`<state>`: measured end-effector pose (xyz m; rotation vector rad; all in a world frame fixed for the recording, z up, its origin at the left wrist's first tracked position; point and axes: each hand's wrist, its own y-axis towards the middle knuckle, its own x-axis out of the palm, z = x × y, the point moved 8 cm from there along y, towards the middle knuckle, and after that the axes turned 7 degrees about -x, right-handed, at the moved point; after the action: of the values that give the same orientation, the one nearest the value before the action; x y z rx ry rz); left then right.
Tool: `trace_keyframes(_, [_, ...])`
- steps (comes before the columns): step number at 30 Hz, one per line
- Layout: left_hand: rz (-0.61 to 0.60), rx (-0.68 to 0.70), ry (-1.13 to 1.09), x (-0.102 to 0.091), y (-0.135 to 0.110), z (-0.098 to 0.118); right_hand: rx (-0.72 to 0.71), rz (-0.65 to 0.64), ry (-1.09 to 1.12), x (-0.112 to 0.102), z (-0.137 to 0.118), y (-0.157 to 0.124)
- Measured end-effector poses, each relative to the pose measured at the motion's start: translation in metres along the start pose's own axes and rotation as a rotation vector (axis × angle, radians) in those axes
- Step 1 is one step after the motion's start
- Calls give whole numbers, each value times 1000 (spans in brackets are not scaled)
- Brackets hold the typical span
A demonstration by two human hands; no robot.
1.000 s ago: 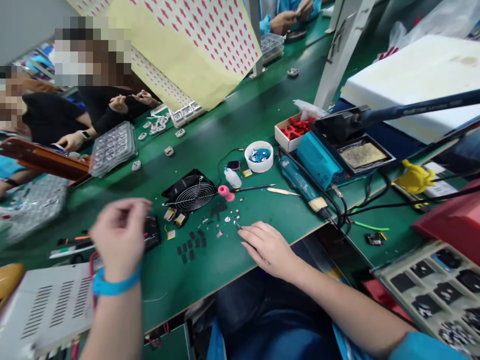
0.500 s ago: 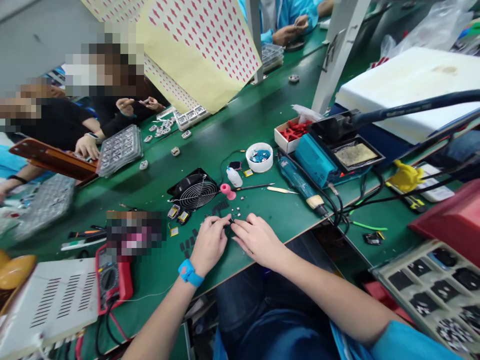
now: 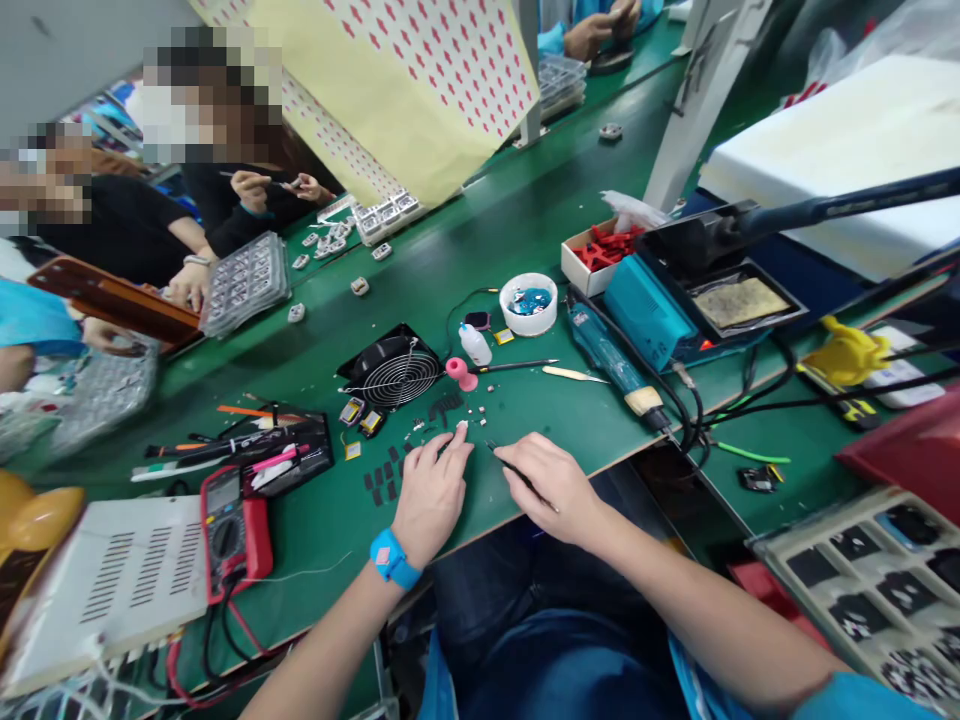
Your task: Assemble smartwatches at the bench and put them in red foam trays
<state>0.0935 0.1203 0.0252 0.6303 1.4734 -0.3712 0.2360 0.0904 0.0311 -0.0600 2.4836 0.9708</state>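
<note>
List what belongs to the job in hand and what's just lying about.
Likely in the job:
right hand, holding a slim dark tool
left hand, fingertips near small loose parts

Likely just lying about:
fan
red multimeter
teal power tool
white tub

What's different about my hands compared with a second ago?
Your left hand has moved rightward, from by the black case to near your right hand, which holds tweezers. The cooling fan, squeeze bottle and soldering station stayed put.

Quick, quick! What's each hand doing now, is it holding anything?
Left hand: at a small white part; can't tell whether it's gripped.
Right hand: closed, holding a thin dark tool.
</note>
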Motion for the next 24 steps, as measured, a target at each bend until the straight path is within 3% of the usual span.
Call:
trace_keyframes(3, [73, -76, -86, -6, -10, -12, 139, 21, 172, -5, 13, -4])
trace_keyframes(7, [182, -343, -200, -18, -19, -80, 388, 53, 334, -24, 44, -7])
trace_keyframes(10, [198, -512, -210, -21, -17, -135, 418, -52, 43, -45, 60, 6])
trace_keyframes(13, [175, -569, -220, -16, -7, -163, 370, -297, -455, -53, 67, 21])
trace_keyframes(15, [161, -602, -237, -13, -1, -170, 358, -383, -693, -54, 67, 28])
trace_keyframes(18, [177, -671, -268, -17, 1, -176, 281, -344, -759, -50, 54, 33])
trace_keyframes(21, [225, -747, -331, -26, -8, -175, 178, -243, -586, -37, 32, 30])
trace_keyframes(24, [242, -770, -466, -32, -22, -145, 146, -203, -251, -14, 9, 22])
